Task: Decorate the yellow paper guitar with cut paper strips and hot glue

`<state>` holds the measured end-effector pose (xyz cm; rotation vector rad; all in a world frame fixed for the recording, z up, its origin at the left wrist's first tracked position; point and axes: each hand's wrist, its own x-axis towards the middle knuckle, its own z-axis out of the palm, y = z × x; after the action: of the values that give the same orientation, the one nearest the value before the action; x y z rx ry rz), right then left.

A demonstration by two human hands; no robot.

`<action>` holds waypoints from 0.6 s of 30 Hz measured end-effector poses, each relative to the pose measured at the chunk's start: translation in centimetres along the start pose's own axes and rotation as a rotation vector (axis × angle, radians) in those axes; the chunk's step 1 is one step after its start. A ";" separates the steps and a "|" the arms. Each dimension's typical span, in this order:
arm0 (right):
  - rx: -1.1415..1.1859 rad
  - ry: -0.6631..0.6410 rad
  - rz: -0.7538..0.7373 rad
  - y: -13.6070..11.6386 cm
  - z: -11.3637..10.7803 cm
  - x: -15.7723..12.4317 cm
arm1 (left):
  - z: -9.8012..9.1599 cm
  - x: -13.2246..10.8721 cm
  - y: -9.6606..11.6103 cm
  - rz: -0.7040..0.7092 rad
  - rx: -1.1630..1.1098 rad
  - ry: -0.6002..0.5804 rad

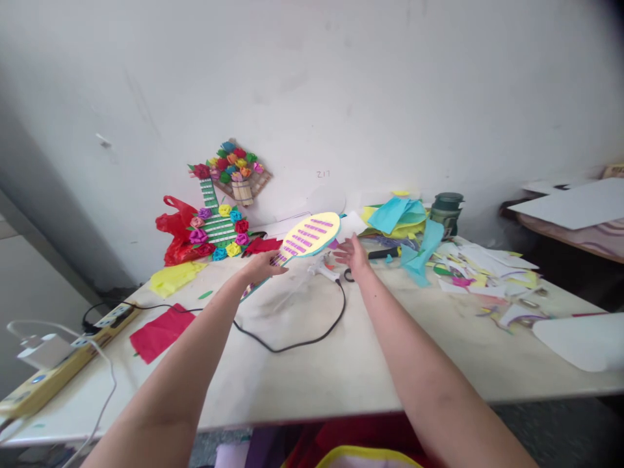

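My left hand [267,264] is closed round the neck of a racket-shaped craft piece [312,235]. The piece has a pale yellow oval face, rows of purple strips and a teal edge; it is tilted above the table. Just right of its oval end is my right hand [351,255], with fingers spread and nothing seen in them. A small purple bit shows between that hand and the craft piece; whether the fingers touch it I cannot tell. Below them a white glue gun [324,268] lies on the table, its black cable [292,350] looping toward me.
Green craft work with paper flowers [219,227] stands by the wall beside a red plastic bag [178,224]. A power strip [73,364] runs along the left edge. Red paper [162,333], blue tissue paper [396,216], paper scraps [487,266] and a dark green bottle [446,211] occupy the table.
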<state>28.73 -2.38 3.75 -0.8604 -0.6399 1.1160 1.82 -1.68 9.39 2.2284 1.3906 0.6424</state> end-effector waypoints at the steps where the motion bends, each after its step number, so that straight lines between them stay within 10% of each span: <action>1: 0.042 -0.012 0.007 -0.2 -0.1 0.0 | -0.1 0.0 -0.1 0.010 0.000 -0.026; 11: 0.130 -0.200 0.116 -1.3 -0.6 -0.6 | -0.7 1.0 0.4 -0.024 -0.303 -0.267; 18: 0.172 -0.071 0.309 -0.4 -0.3 0.2 | -1.9 2.3 1.7 0.037 0.016 -0.278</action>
<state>29.21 -2.39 4.00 -0.7905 -0.4695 1.4640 2.78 -0.05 12.27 2.2581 1.2215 0.3174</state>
